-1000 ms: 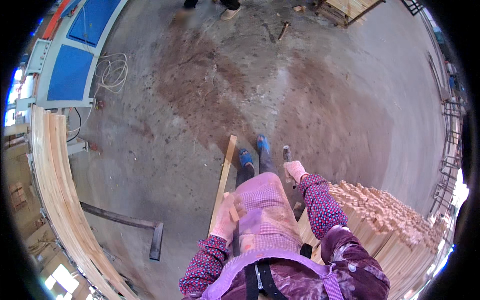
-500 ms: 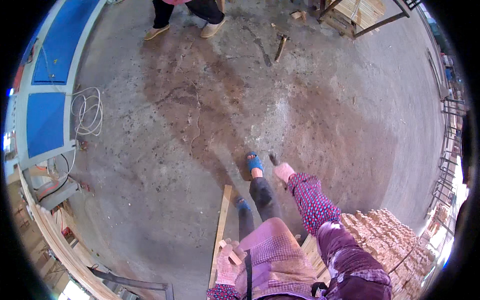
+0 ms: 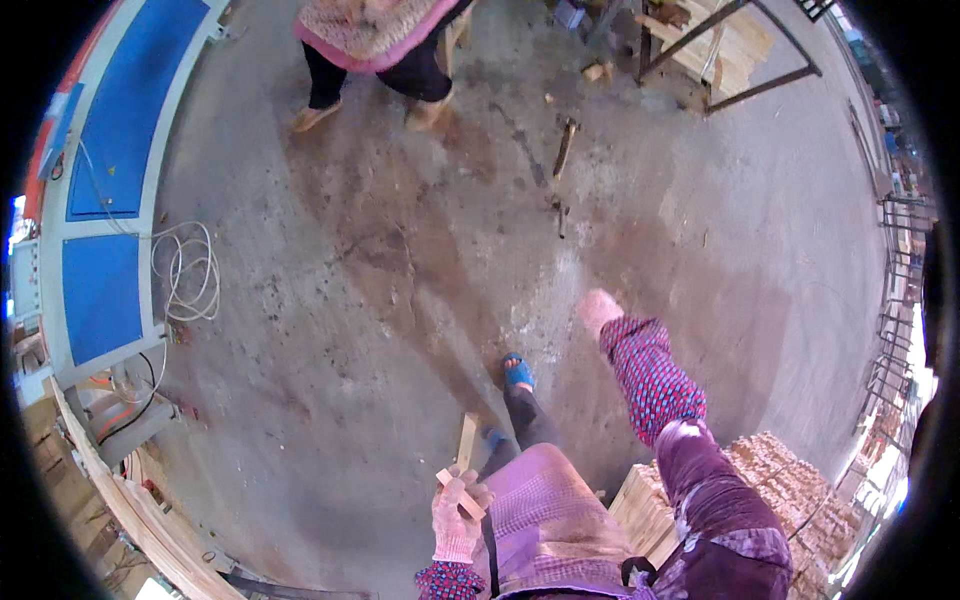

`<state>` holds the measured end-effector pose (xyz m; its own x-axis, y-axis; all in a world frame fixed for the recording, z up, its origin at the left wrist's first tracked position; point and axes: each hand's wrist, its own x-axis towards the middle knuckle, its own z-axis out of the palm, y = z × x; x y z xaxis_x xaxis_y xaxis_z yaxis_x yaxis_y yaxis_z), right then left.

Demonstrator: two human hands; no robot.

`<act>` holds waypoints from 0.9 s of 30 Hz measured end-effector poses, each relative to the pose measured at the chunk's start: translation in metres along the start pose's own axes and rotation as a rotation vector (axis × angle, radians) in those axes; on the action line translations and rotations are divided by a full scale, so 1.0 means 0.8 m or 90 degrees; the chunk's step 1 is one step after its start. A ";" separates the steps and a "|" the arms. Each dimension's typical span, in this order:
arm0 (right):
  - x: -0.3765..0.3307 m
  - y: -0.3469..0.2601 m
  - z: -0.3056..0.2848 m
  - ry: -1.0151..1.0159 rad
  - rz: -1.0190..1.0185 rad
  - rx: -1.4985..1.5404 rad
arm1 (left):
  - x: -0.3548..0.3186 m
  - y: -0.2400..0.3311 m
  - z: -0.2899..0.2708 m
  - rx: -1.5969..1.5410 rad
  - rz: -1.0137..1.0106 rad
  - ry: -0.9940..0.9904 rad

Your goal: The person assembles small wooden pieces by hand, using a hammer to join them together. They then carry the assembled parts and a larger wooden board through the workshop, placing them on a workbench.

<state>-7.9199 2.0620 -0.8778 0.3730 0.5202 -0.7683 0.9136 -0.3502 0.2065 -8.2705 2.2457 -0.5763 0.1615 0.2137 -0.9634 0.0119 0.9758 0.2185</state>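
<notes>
Short wood block [image 3: 472, 508]: in the left grip, above the floor [image 3: 300, 430], slanting, its ends showing on either side of the fingers.
Left grip [image 3: 455, 517]: pink-gloved and closed around the block, just beside the checked apron [image 3: 565, 520].
Long wood strip [image 3: 467, 438]: reaching forward from the left grip; we cannot tell whether the same fingers hold it too.
Right grip [image 3: 600, 311]: pink-gloved, stretched out over the floor; its fingers are blurred, so we cannot tell how far open it is or whether it has hold of anything.
Small dark tool [image 3: 560, 216]: ahead of the right grip and apart from it; we cannot tell whether it touches the floor.
Wood-handled tool [image 3: 565, 150]: just beyond the dark one, nearer the floor's far edge.
Stacked wood [image 3: 805, 505]: toward the floor's near right corner.
Blue-and-white machine [image 3: 102, 300]: along the floor's left edge, a pale coiled cable [image 3: 212, 285] beside it.
Co-worker [image 3: 375, 50]: we see dark trousers, toward the far left corner.
</notes>
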 end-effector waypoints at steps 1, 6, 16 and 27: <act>-0.009 -0.014 0.000 0.002 -0.056 0.001 | 0.001 0.013 0.011 -0.012 0.006 -0.032; -0.080 -0.071 -0.115 0.045 -0.206 0.193 | -0.028 0.108 0.080 -0.006 0.125 -0.115; -0.141 -0.131 -0.547 -0.208 -0.144 1.028 | -0.057 0.407 0.190 0.211 0.675 -0.234; -0.032 -0.178 -0.980 0.167 -0.471 1.451 | -0.024 0.734 0.325 0.104 0.644 -0.371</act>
<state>-7.9328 2.7092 -0.4126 0.3747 0.8837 -0.2806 -0.6101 0.0072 -0.7923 -8.0103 2.8024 -0.3893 0.5955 0.7923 -0.1329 -0.2606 0.3470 0.9009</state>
